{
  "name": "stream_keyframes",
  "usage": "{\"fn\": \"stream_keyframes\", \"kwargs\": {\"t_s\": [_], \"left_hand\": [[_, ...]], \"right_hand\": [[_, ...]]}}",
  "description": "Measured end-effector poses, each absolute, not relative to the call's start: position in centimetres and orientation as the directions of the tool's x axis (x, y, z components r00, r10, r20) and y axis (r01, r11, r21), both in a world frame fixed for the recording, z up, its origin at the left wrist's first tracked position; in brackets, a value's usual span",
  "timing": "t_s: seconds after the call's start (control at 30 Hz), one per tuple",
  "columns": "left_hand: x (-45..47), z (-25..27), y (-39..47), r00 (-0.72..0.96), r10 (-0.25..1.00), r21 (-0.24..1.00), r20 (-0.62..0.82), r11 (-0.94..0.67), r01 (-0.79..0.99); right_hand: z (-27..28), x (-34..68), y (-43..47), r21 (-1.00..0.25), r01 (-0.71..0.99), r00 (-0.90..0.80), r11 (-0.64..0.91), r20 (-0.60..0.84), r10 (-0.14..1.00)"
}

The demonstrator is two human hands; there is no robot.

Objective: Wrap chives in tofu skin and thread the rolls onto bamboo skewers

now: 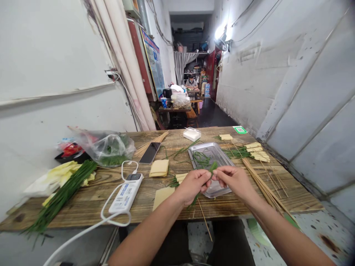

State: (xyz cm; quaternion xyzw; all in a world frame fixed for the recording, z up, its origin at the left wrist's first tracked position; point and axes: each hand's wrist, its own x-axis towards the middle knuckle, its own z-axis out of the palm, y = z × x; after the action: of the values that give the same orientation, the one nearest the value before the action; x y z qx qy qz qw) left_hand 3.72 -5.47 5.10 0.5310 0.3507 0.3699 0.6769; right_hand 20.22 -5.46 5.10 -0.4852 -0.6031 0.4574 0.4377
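Note:
Over the near edge of a metal tray (pixel 226 157), my left hand (pixel 195 183) and my right hand (pixel 230 178) meet with fingertips pinched. Between them is a small bunch of green chives (pixel 213 167); its lower part is hidden by the fingers. More chives (pixel 201 158) lie loose in the tray. A thin bamboo skewer (pixel 204 220) slants down from below my left hand past the table edge. Just left of that hand are pale yellow tofu-skin rolls (pixel 181 177) with green ends, a flat tofu-skin sheet (pixel 163 197) and a stack of square sheets (pixel 159 168).
Long chives (pixel 65 194), a plastic bag (pixel 111 149), a phone (pixel 150 152) and a corded power strip (pixel 127 194) occupy the left. To the right lie skewered rolls (pixel 257 151) and bundled skewers (pixel 263 184). A white box (pixel 192 134) stands behind the tray. A person (pixel 192 82) sits far back.

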Motion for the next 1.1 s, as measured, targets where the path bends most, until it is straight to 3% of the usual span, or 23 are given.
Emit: {"fn": "stream_keyframes", "kwargs": {"t_s": [0.1,0.43,0.57,0.7,0.87,1.1], "left_hand": [[3.7,5.0,-5.6,0.464,0.882,0.984,-0.082,0.146,-0.104],[3.5,4.3,-5.6,0.468,0.878,0.981,-0.102,0.166,-0.097],[3.4,4.1,-5.6,0.488,0.865,0.974,-0.113,0.195,-0.119],[3.4,3.8,-5.8,0.499,0.857,0.957,-0.128,0.238,-0.164],[3.2,3.3,-6.3,0.525,0.838,0.965,-0.149,0.24,-0.109],[1.6,4.3,-6.8,0.4,0.908,0.975,0.126,-0.189,0.12]], "right_hand": [[5.0,19.8,-5.4,-0.986,0.14,-0.061,0.09,0.082,0.995],[5.6,19.5,-5.4,-0.991,0.11,-0.067,0.075,0.068,0.995],[5.2,19.7,-5.1,-0.998,0.016,-0.065,0.062,0.06,0.996],[4.9,19.7,-4.9,-0.984,-0.152,-0.153,-0.093,-0.069,0.986],[4.0,19.5,-5.0,-0.981,-0.139,-0.26,-0.139,-0.099,0.961],[4.9,18.8,-3.6,-0.984,-0.109,-0.258,-0.142,-0.11,0.96]]}}
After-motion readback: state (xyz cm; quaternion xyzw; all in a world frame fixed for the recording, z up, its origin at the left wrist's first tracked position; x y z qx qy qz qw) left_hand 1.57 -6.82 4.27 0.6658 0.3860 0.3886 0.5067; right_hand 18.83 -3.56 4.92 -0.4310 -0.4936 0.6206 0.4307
